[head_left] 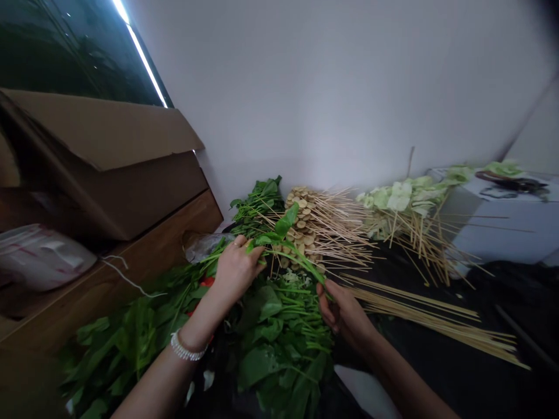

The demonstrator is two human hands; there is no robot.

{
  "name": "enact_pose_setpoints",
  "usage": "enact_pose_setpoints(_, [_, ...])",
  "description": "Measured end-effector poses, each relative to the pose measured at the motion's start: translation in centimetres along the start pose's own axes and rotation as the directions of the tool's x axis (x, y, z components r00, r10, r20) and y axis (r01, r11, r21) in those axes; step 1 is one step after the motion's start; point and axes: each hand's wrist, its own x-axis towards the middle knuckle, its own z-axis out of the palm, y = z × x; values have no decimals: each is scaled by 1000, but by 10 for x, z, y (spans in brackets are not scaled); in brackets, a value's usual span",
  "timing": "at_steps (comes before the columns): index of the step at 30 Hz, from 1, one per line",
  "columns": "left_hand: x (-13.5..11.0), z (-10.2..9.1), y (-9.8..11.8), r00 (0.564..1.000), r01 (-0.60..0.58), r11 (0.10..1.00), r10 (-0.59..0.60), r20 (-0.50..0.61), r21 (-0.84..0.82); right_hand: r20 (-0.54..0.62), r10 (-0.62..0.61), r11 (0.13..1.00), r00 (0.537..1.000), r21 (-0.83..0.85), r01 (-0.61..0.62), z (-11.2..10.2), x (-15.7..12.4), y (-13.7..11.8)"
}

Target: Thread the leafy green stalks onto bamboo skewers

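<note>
Together, hands [237, 265] hold leafy greens [286, 222]

A glinting, silvery-white bracelet [187, 348] of several bead-like rows circles my left wrist [201, 326], and a thin ring [236, 243] sits on my left hand [236, 270]. My right hand [347, 311] and both forearms [402, 366] are bare.

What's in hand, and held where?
Leafy greens: right hand holds the stem end, left hand the leafy end.
</note>
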Motion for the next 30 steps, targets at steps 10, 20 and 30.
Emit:
enact_pose_setpoints(10, [-5, -19, -59, 670, 428, 574, -720, -181, -698, 132, 111, 959, 985, 244, -141, -7, 4, -5])
enact_pose_setpoints(20, [-11, -33, 22, 908, -74, 917, -100, -407, -393, 106, 99, 983, 989, 147, -114, -4, 2, 1])
enact_pose_setpoints(30, [-1, 0, 52, 963, -249, 925, 203, -179, -288, 157, 134, 982, 979, 112, -152, 3, -4, 0])
